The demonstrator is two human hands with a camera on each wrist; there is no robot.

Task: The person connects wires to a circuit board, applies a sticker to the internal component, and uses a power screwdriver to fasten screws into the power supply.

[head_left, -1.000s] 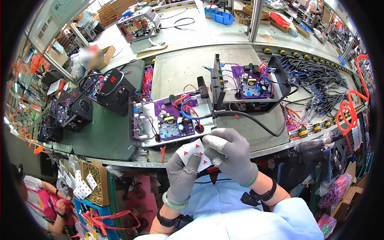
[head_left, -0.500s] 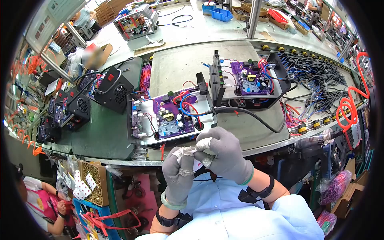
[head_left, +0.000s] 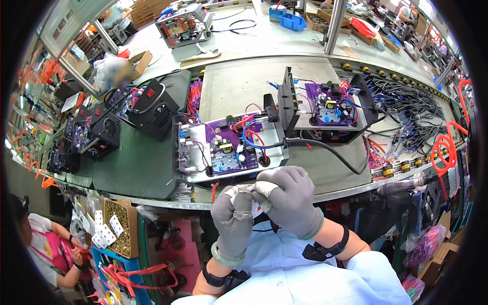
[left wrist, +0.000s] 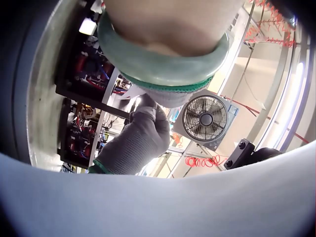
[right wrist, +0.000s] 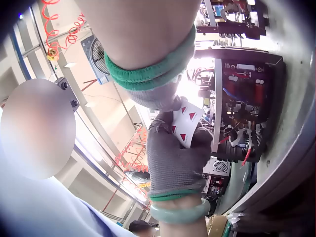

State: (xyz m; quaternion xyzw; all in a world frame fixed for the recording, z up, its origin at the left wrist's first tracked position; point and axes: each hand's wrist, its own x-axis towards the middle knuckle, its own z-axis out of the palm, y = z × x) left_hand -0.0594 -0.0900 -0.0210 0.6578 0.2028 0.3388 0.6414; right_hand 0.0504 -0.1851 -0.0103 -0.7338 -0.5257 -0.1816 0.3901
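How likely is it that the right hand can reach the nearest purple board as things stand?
Probably yes: the right hand and left hand hold a sticker sheet just before the board, which lies uncovered, with only loose wires crossing it.

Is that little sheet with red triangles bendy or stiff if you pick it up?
Probably bendy: the sticker sheet looks paper-thin between the left hand and right hand. Likely very light, since fingertips alone pinch it.
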